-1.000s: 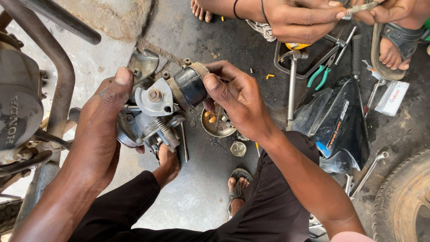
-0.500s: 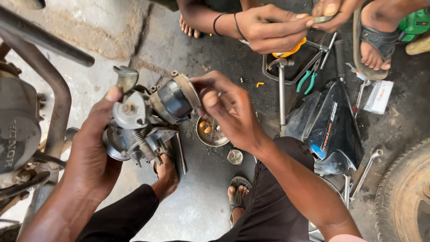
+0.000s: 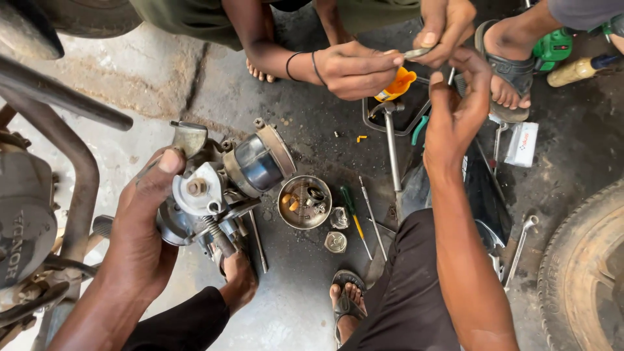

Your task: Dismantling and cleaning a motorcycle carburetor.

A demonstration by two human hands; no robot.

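A small round metal bowl [image 3: 304, 202] of springs and small parts sits on the oily concrete floor [image 3: 305, 292]. Just beside it lie a green-handled screwdriver [image 3: 351, 214] and two small metal caps [image 3: 336, 242]. A hammer [image 3: 390, 146] lies farther up, a spanner [image 3: 522, 245] near the tyre [image 3: 585, 273].

The left hand [image 3: 140, 231] is curled in a grip, thumb up; the right hand [image 3: 458, 110] is raised, fingers loosely spread and empty.
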